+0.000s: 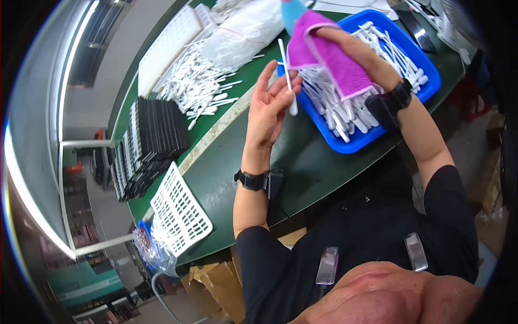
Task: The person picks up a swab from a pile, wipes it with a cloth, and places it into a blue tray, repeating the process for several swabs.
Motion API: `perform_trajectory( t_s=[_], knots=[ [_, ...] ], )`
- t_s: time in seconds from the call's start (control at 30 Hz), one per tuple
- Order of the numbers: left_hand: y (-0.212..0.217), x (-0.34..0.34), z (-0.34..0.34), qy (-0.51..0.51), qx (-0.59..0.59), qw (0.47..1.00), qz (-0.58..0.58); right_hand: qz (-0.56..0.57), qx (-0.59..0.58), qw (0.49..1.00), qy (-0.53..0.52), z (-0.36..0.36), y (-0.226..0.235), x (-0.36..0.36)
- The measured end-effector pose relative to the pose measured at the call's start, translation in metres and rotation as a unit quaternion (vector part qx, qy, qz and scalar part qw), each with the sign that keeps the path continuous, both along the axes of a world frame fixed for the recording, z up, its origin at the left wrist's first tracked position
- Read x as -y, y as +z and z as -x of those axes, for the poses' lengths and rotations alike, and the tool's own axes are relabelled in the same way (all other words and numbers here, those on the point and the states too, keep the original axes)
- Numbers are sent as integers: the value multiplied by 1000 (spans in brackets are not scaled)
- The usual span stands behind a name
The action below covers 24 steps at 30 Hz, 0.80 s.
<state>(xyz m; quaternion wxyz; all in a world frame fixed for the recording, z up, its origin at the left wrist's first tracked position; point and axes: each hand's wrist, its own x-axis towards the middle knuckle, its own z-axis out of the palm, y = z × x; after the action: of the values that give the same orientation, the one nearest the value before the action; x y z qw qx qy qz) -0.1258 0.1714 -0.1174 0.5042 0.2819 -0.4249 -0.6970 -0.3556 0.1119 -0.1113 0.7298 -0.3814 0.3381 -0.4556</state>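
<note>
The left hand (267, 110) narrowly grips a slender white stick (287, 75), best steadied lightly; the right hand (360, 54) holds a fuzzy purple cloth (342, 74).

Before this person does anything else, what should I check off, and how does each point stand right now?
1. Slender white plastic stick held in the left hand: ok.
2. Magenta fabric cloth held in the right hand: ok.
3. Cloth touching the stick: cannot tell.
4. Blue rectangular plastic tray near the right hand: ok.
5. Loose pile of white plastic pieces contained: not ok, spread on the green tabletop.
</note>
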Motion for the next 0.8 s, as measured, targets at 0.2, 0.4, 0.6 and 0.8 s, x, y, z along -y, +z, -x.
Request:
perform_trajectory(
  t_s=[0.2,0.4,0.6,0.8],
  knots=[
    [-2,-13,16,-72,48,996,-25,168,-146,973,55,-19,-8,1],
    [-12,-9,17,-64,43,996,-45,157,-138,978,17,-21,-11,-3],
    [-12,-10,18,-62,62,996,-17,179,-214,960,4,-28,-11,-7],
    [-14,-9,22,-45,113,993,15,184,-189,964,31,-23,-10,-3]
  ],
)
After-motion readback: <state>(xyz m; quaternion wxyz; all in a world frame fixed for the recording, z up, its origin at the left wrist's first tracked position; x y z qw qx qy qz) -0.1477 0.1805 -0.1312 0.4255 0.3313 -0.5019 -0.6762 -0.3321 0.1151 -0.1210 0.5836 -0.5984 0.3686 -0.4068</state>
